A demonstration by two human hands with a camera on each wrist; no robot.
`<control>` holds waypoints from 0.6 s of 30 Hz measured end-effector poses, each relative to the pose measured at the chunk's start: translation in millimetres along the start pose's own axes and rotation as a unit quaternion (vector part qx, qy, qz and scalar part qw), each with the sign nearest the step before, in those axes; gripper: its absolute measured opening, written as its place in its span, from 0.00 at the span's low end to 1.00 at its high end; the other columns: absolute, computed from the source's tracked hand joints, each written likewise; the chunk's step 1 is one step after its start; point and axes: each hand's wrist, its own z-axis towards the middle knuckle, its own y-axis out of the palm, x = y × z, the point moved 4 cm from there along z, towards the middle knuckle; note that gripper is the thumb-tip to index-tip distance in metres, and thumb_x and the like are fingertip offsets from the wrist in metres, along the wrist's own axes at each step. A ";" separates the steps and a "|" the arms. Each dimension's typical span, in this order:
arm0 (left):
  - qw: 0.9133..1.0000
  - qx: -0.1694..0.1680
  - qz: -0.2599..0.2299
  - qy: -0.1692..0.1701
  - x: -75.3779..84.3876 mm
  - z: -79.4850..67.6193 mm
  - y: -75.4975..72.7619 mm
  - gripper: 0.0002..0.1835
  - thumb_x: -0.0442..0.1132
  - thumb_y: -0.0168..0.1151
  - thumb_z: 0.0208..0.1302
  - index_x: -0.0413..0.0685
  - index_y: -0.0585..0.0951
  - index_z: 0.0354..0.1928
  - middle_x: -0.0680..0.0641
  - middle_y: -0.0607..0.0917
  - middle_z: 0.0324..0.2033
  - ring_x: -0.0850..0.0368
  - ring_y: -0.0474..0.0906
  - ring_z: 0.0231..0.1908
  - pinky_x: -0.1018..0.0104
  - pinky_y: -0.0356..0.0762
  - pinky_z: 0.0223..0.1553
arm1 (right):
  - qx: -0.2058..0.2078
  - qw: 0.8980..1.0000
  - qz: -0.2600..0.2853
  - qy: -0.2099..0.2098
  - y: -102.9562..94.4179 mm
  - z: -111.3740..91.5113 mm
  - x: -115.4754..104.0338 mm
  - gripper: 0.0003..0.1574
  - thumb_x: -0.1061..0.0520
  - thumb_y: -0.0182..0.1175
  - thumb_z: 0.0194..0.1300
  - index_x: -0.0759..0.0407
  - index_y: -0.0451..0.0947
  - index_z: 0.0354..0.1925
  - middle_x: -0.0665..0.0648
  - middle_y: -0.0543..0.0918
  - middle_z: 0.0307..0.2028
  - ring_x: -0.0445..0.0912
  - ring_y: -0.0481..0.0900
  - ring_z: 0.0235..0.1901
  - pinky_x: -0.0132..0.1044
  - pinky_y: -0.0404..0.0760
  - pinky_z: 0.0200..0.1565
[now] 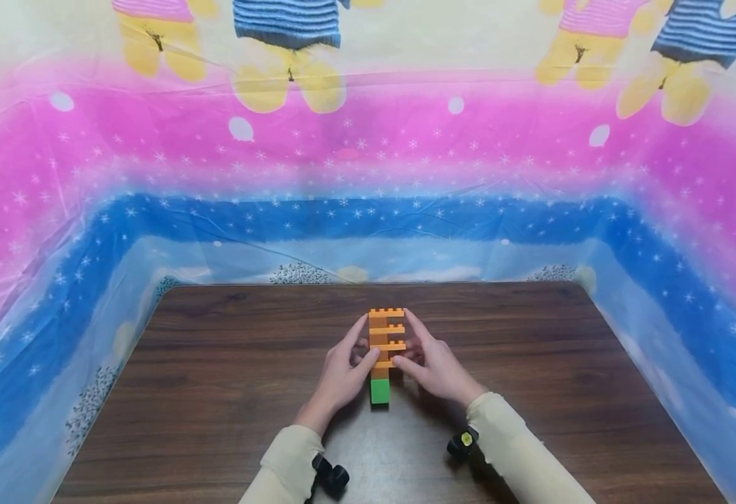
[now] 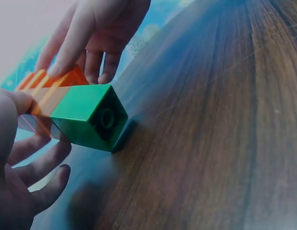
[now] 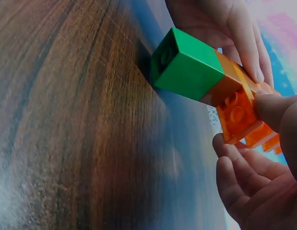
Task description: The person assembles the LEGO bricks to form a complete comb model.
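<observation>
A stack of toy building bricks (image 1: 377, 339) is held between both hands over the table's middle. A green brick (image 1: 379, 391) forms its near end, its hollow underside showing in both wrist views. Brown-orange bricks (image 2: 51, 101) alternate with orange flat bricks (image 3: 238, 116), which jut out on the right like comb teeth. My left hand (image 1: 340, 371) grips the left side, thumb on the near face and index finger up at the studded far end. From the right, my right hand (image 1: 441, 367) holds the jutting bricks between thumb and fingers. Its lower fingers are partly hidden behind the stack in the head view.
The dark wood-grain table (image 1: 229, 350) stretches out around the hands. A printed pink and blue cloth (image 1: 368, 154) hangs behind it and along both sides. A small black camera is strapped at the left wrist (image 1: 332, 477), another black device (image 1: 462, 444) at the right.
</observation>
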 end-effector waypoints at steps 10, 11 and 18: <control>0.998 -0.030 0.049 -0.029 -0.1 7.3 4.7 0.37 0.48 0.60 0.78 0.59 0.58 0.83 0.49 0.79 0.47 0.59 0.75 0.39 0.63 0.78 0.42 | -0.015 0.998 -0.029 0.048 -0.9 3.1 9.5 0.58 0.47 0.68 0.73 0.50 0.44 0.85 0.50 0.86 0.45 0.39 0.84 0.42 0.41 0.85 0.48; 0.998 -0.032 0.054 -0.031 -0.3 8.0 5.0 0.38 0.49 0.60 0.78 0.59 0.58 0.83 0.48 0.78 0.47 0.59 0.75 0.38 0.64 0.77 0.41 | -0.016 0.998 -0.033 0.051 -0.9 3.9 10.2 0.58 0.47 0.68 0.73 0.50 0.44 0.85 0.50 0.86 0.44 0.39 0.83 0.42 0.41 0.85 0.47; 0.995 -0.047 0.078 -0.046 -1.7 14.0 8.9 0.38 0.49 0.61 0.77 0.51 0.59 0.83 0.47 0.77 0.46 0.58 0.73 0.37 0.62 0.75 0.39 | -0.023 0.997 -0.051 0.060 0.1 9.1 12.7 0.57 0.45 0.66 0.74 0.58 0.45 0.85 0.49 0.84 0.41 0.39 0.82 0.40 0.39 0.83 0.43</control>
